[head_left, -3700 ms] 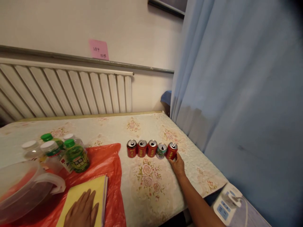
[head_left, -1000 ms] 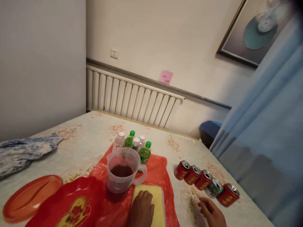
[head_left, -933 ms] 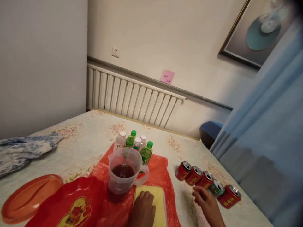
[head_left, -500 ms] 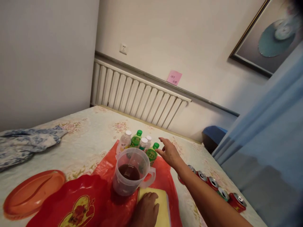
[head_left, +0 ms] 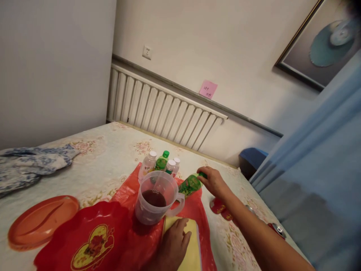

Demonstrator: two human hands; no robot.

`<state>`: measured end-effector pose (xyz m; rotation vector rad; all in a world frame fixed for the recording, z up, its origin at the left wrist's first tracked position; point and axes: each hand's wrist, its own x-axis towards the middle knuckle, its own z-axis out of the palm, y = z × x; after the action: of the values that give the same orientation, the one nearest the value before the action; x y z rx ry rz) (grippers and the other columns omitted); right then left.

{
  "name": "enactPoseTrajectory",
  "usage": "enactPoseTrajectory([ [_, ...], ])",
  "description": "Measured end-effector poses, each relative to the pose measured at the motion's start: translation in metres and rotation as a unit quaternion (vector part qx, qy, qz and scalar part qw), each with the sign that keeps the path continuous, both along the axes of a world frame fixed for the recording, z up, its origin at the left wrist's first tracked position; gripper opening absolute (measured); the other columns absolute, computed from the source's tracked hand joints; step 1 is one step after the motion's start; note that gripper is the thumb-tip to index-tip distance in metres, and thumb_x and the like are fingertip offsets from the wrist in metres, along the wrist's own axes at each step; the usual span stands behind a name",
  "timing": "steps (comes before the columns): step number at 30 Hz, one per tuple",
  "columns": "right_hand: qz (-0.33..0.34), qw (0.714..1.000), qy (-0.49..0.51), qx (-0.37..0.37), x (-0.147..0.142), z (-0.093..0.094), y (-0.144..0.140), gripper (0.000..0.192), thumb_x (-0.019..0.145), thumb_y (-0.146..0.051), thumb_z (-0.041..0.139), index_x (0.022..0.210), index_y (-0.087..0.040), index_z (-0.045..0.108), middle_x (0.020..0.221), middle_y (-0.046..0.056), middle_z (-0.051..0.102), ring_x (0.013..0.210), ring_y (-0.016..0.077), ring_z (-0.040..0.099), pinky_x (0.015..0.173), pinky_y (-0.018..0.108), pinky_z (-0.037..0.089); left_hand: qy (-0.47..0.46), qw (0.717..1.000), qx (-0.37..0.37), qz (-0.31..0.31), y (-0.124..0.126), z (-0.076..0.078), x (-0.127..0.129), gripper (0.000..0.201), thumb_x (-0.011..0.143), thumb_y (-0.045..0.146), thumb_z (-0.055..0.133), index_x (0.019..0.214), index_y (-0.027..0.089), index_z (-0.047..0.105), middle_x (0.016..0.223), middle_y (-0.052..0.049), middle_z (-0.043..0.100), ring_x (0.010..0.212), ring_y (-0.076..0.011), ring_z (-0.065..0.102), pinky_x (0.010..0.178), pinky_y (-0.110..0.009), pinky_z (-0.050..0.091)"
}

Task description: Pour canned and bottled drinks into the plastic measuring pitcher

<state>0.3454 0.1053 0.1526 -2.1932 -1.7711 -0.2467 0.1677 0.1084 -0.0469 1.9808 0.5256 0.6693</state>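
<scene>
Head view: right hand (head_left: 214, 181) gripping tilted green bottle (head_left: 190, 184).

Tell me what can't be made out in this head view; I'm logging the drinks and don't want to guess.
- Row of cans: the right forearm hides most of them, so no count.
- Green bottle label: blurred and tilted in the right hand.
- Pink note: writing too small.
- Yellow pad: cut off by the bottom edge, partly under the left hand.

The pink sticky note (head_left: 208, 89) on the wall bore handwritten marks too small to read, and the green bottle (head_left: 190, 184) label was blurred.
</scene>
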Motion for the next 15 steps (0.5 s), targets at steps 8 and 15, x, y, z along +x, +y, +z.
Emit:
enactPoseTrajectory([
  [8, 0.024, 0.996, 0.061, -0.068, -0.016, 0.032, -0.089, 0.012, 0.088, -0.020, 0.055, 0.094, -0.021, 0.064, 0.091, 0.004, 0.063, 0.081, 0.0167, 0.059, 0.074, 0.028, 0.044, -0.061, 0.997, -0.039, 0.029, -0.012, 0.002, 0.001, 0.078, 0.073, 0.017, 0.058, 0.144, 0.020, 0.027, 0.151, -0.012, 0.034, 0.140, -0.0292, 0.031, 0.114, -0.048, 0.029],
  [15, 0.067, 0.982, 0.128, -0.121, -0.056, 0.031, -0.109, 0.008, 0.092, -0.026, 0.055, 0.090, -0.023, 0.062, 0.089, 0.001, 0.062, 0.083, 0.0161, 0.058, 0.074, 0.028, 0.042, -0.070, 0.979, -0.150, -0.115, -0.015, 0.012, -0.003, 0.104, 0.056, 0.011, 0.073, 0.146, 0.023, 0.024, 0.149, -0.011, 0.038, 0.135, -0.0323, 0.035, 0.113, -0.046, 0.029],
])
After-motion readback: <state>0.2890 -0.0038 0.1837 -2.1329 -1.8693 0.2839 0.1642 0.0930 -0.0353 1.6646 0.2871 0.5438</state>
